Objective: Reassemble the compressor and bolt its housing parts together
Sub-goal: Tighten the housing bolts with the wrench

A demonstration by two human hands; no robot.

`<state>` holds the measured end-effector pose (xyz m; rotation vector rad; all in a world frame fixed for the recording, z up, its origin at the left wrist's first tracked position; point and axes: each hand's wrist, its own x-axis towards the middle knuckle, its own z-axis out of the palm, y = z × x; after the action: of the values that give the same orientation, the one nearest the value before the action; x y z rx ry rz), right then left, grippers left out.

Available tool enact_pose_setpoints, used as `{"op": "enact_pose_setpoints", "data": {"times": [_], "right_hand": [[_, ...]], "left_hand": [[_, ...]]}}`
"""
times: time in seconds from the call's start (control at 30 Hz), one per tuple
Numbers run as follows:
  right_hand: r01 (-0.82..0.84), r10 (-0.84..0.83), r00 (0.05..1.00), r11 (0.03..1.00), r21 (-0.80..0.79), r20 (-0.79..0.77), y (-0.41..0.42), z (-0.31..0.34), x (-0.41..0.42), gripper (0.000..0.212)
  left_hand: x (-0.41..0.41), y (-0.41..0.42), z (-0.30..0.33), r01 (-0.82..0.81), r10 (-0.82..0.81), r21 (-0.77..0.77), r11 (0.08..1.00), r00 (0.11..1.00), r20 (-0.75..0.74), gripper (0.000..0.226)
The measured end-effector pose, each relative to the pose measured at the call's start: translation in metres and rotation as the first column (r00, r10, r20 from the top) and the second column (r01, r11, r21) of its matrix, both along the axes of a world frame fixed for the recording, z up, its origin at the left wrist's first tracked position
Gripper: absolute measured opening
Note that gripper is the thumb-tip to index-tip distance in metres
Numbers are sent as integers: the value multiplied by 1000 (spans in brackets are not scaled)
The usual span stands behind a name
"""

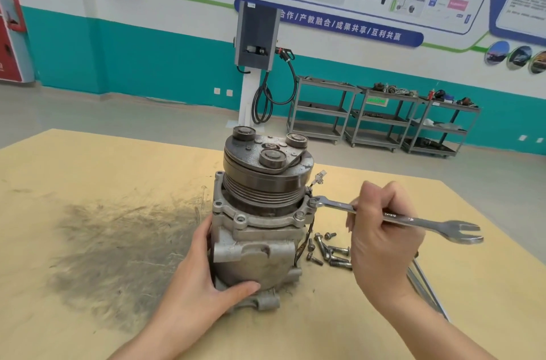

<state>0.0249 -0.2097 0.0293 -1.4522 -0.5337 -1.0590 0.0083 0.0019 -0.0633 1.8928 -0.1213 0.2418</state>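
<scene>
A grey metal compressor (257, 253) stands upright on the table, its dark pulley and clutch plate (267, 163) on top. My left hand (204, 280) grips the lower housing from the left, thumb across the front. My right hand (384, 238) holds a silver combination wrench (413, 222) by its shaft. The wrench's ring end sits on a bolt (311, 202) at the right side of the housing flange, and its open jaw points right. Another flange bolt (299, 215) shows at the front right.
Several loose bolts (329, 252) lie on the tan tabletop (88, 170) just right of the compressor. More metal tools (425, 286) lie at the right behind my right wrist. A dark grease smear (124, 241) covers the table's left. Shelving carts and a charger stand stand far behind.
</scene>
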Motion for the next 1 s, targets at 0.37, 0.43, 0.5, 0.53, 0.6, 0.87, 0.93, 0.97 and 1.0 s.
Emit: {"op": "enact_pose_setpoints", "data": {"times": [0.37,0.43,0.5,0.53,0.6,0.87,0.93,0.97,1.0], "right_hand": [[430,-315,898,775,-463,308,10,23,-17,51],[300,-225,948,870,-391,226,2,27,-21,50],[189,-156,979,937,-293,135,-15,28,-23,51],[162,-148,986,946,-282,72,-25,28,-24,50],[143,-193,976,921,-364,-104,-46,19,-26,45],[241,-568,821,247,-939,61,-104,-42,-51,9],[138,-624,780,107,-985,42,-108,-43,-54,21],[38,-668,744,24,-999,13,-108,-43,-53,34],[-28,-697,717,-33,-999,3,-109,-47,-51,49]], "left_hand": [[0,-2,0,-16,12,56,998,998,68,100],[0,-1,0,-13,9,53,998,997,76,97],[0,-1,0,-11,7,46,999,997,80,97],[0,-1,1,-3,-1,40,999,997,82,97],[0,-3,0,14,-17,35,999,995,100,97],[-2,-3,-3,-17,11,53,998,994,110,103],[-2,-3,-4,-19,12,58,998,993,117,102],[-2,-2,-4,-16,9,62,998,992,122,102],[-1,-2,-4,-9,1,63,998,992,127,102]]}}
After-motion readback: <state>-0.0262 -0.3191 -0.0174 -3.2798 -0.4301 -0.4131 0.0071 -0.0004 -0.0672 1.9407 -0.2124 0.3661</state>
